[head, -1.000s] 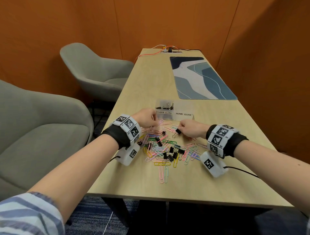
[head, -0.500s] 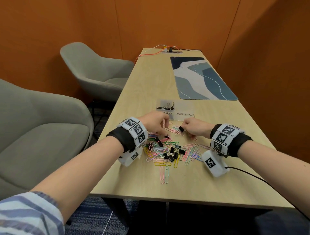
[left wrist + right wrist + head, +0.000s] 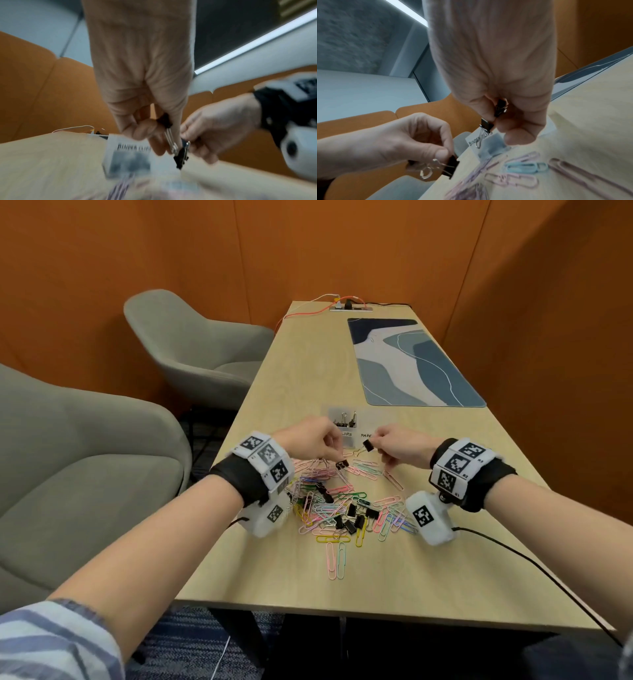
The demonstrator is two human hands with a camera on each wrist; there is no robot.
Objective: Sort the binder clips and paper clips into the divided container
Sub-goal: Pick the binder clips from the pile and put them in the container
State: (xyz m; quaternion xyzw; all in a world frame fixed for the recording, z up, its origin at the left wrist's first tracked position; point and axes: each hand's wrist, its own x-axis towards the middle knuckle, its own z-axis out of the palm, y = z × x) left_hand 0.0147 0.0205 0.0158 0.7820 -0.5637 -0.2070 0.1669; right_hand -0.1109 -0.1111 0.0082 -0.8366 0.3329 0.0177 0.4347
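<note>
A clear divided container (image 3: 368, 419) labelled "binder clips" and "paper clips" stands on the table just beyond both hands, with several binder clips in its left compartment (image 3: 344, 419). My left hand (image 3: 334, 455) pinches a black binder clip (image 3: 342, 464) by its wire handles; the left wrist view shows this clip (image 3: 180, 157) hanging in front of the container (image 3: 123, 148). My right hand (image 3: 378, 448) pinches another black binder clip (image 3: 367, 445) above the labels. In the right wrist view that clip (image 3: 487, 125) dangles from the fingers, and a second dark clip (image 3: 500, 106) sits deeper in the palm.
A pile of coloured paper clips and black binder clips (image 3: 342, 505) lies between my wrists. Farther back on the wooden table (image 3: 308, 371) lie a blue patterned mat (image 3: 411, 364) and a power strip with cables (image 3: 349, 308). Two grey armchairs (image 3: 191, 347) stand at the left.
Both hands have risen from the pile and moved forward to the container, each carrying a binder clip.
</note>
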